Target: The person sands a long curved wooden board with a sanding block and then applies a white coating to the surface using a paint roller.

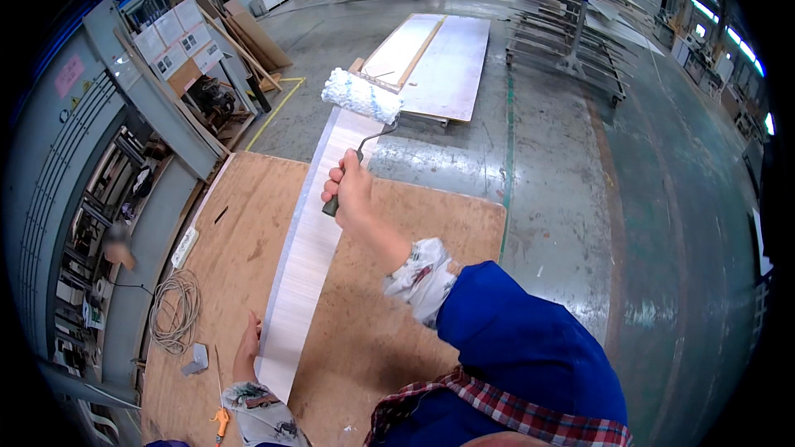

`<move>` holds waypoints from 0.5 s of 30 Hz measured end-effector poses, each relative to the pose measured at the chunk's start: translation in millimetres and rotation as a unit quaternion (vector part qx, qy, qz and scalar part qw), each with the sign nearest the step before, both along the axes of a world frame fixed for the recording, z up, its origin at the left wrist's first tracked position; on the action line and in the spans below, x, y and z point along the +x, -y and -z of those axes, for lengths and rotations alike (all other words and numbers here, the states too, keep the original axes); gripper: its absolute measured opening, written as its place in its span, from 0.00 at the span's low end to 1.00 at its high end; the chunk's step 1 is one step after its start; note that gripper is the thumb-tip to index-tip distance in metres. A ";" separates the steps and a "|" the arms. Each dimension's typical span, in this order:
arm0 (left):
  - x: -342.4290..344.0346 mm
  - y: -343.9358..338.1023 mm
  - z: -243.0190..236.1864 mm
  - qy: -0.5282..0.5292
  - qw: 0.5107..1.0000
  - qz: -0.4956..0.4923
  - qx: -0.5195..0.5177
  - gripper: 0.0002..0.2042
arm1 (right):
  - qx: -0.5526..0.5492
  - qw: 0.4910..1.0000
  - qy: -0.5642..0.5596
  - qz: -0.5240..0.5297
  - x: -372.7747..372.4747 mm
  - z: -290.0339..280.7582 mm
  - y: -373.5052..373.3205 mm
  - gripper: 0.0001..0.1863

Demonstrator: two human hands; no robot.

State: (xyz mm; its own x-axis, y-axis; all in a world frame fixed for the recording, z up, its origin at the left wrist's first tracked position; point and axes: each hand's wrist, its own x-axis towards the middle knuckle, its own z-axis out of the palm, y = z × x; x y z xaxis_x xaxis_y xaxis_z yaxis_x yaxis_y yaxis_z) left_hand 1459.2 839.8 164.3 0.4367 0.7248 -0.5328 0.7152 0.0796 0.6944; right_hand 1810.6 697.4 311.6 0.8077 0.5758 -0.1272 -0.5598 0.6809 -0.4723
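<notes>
My right hand (351, 186) is closed around the dark handle of a paint roller (362, 97). Its fluffy white and pale blue sleeve lies across the far end of a long, narrow, pale wood-grain board (302, 273). The board has a bluish strip along its left edge and runs away from me over a brown wooden worktable (397, 281), its far end passing the table's edge. Low at the left, my left hand (248, 345) grips the board's near left edge; some of its fingers are hidden.
Left on the table are a coiled cord (175, 312), a white power strip (185, 246), a grey scrap (196, 359) and an orange air gun (220, 422). Beyond lies a low stack of panels (451, 66). A metal drying rack (571, 33) stands far right, a grey machine (74, 140) left.
</notes>
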 end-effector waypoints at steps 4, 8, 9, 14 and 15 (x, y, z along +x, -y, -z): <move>-2.4 0.9 -1.8 -0.002 1.000 -0.006 -0.001 0.46 | -0.046 0.997 0.000 -0.059 -55.0 18.1 17.3 0.16; -0.7 1.6 -2.1 -0.004 1.000 -0.012 -0.002 0.45 | -0.038 0.998 0.019 -0.042 -35.7 21.1 15.0 0.18; 0.7 2.7 -2.4 -0.005 1.000 -0.012 -0.003 0.45 | -0.024 0.999 0.036 -0.001 -5.9 9.7 4.9 0.18; 4.1 3.7 -2.3 -0.010 1.000 -0.021 -0.001 0.46 | -0.022 1.000 -0.004 -0.012 1.0 0.6 -8.6 0.19; 0.6 2.4 -1.1 -0.011 1.000 -0.022 0.003 0.47 | -0.020 0.999 -0.009 -0.025 -14.4 6.3 -2.9 0.19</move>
State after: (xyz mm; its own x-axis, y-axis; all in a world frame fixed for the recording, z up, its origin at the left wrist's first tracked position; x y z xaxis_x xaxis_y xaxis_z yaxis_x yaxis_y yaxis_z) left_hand 1459.8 837.5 165.4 0.3925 0.7459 -0.5381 0.7264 0.1075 0.6788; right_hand 1796.2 700.3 305.3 0.7751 0.6099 -0.1653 -0.6018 0.6326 -0.4876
